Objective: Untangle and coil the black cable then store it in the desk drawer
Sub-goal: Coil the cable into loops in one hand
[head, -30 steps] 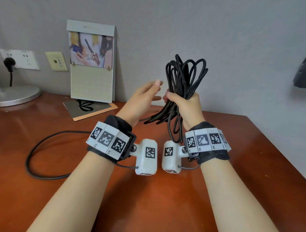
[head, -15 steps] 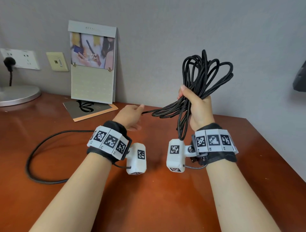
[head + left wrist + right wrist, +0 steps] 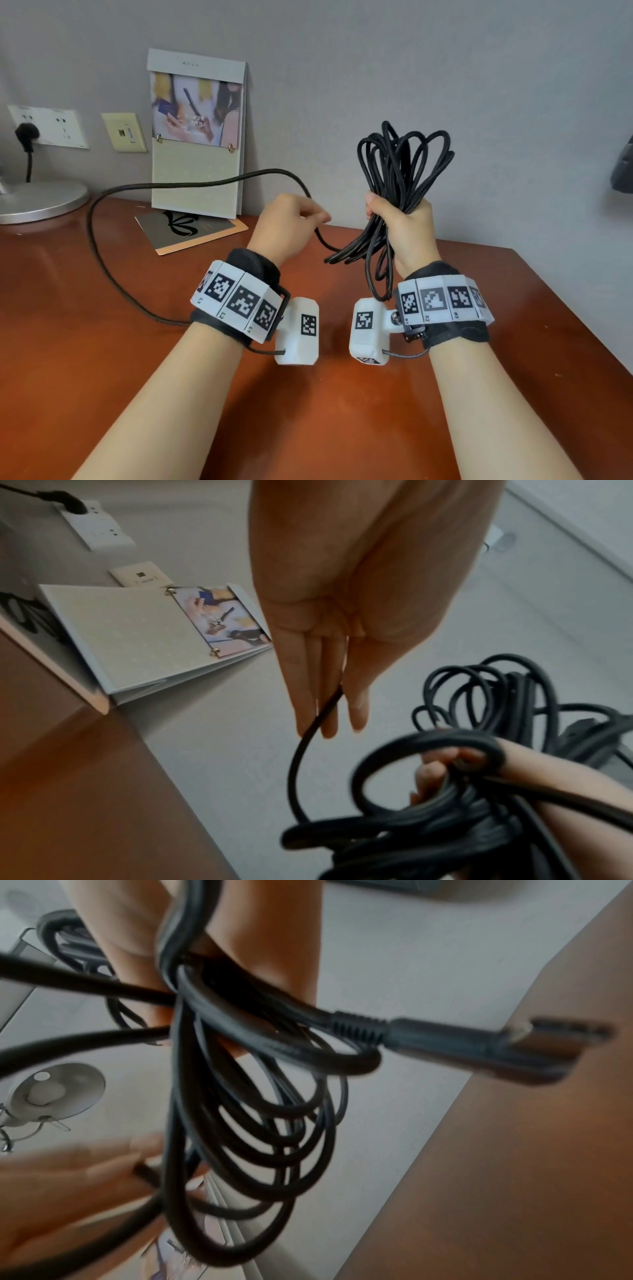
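My right hand (image 3: 399, 219) is held upright above the desk, gripping a bundle of black cable loops (image 3: 404, 161) that fan out above the fist and hang below it. From the bundle a loose strand (image 3: 191, 183) runs into my left hand (image 3: 306, 216), which pinches it. It then arcs left through the air and drops to the desk (image 3: 342, 411). The left wrist view shows the strand (image 3: 294, 764) held between the fingers (image 3: 304, 696) and thumb. In the right wrist view the coils (image 3: 246, 1123) hang from the palm, with a connector plug (image 3: 479, 1047) sticking out.
A desk calendar (image 3: 198, 137) leans on the wall behind a flat card (image 3: 191, 229). A lamp base (image 3: 37, 202) sits at the far left below wall sockets (image 3: 48, 126) holding a black plug (image 3: 25, 133). The desk's edge runs along the right.
My left hand dropped to the loose strand, took hold of it and lifted it. The slack that lay on the desk now arcs through the air. The right hand still holds the bundle.
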{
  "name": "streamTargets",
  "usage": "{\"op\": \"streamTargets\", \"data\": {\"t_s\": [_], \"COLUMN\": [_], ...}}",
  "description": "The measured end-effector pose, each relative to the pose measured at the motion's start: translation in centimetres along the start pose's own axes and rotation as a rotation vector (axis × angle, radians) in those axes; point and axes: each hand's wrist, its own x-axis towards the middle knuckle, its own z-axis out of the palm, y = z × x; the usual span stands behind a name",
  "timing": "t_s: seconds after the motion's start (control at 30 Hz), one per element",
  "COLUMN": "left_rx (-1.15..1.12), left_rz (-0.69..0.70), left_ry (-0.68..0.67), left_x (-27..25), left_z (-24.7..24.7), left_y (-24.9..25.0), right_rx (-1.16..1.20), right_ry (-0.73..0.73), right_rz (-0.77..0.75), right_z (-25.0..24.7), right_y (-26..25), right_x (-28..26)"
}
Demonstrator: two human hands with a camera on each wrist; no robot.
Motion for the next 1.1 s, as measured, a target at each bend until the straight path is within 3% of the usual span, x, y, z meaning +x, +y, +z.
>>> {"op": "streamTargets", "data": {"t_s": [0.17,0.33,0.53,0.6,0.7,0.77,0.83,0.87,0.93,1.1], "left_rx": [-0.016,-0.078,-0.22,-0.192,0.036,0.105,0.006,-0.046,-0.137,-0.347], "left_rz": [0.095,0.099,0.095,0.126,0.124,0.118,0.157,0.183,0.246,0.338], "left_ry": [-0.089,-0.212,-0.25,-0.201,0.045,-0.071,-0.293,-0.334,-0.27,0.121], "left_x": [-0.1,-0.7,-0.8,-0.8,-0.6,-0.2,-0.1,-0.1,-0.2,0.0], "left_z": [0.4,1.4,1.5,1.5,1.8,1.4,0.7,0.4,-0.1,-0.5], "left_y": [0.8,1.6,1.5,1.5,0.8,-0.2,-0.8,-0.8,-0.4,-0.4], "right_rx": [0.009,0.031,0.068,0.095,0.131,0.148,0.163,0.167,0.165,0.136], "right_ry": [0.043,0.041,0.087,0.141,0.23,0.284,0.326,0.34,0.367,0.374], "right_rz": [0.024,0.008,0.005,0.002,-0.006,-0.003,0.003,0.005,0.01,-0.004], "right_z": [0.4,1.0,1.2,0.8,0.2,-0.2,-0.6,-0.8,-1.0,-1.2], "right_y": [0.2,0.1,-0.1,-0.2,-0.5,-0.5,-0.6,-0.6,-0.6,-0.6], "right_x": [-0.1,-0.4,-0.4,-0.3,0.1,0.3,0.5,0.6,0.6,0.6]}}
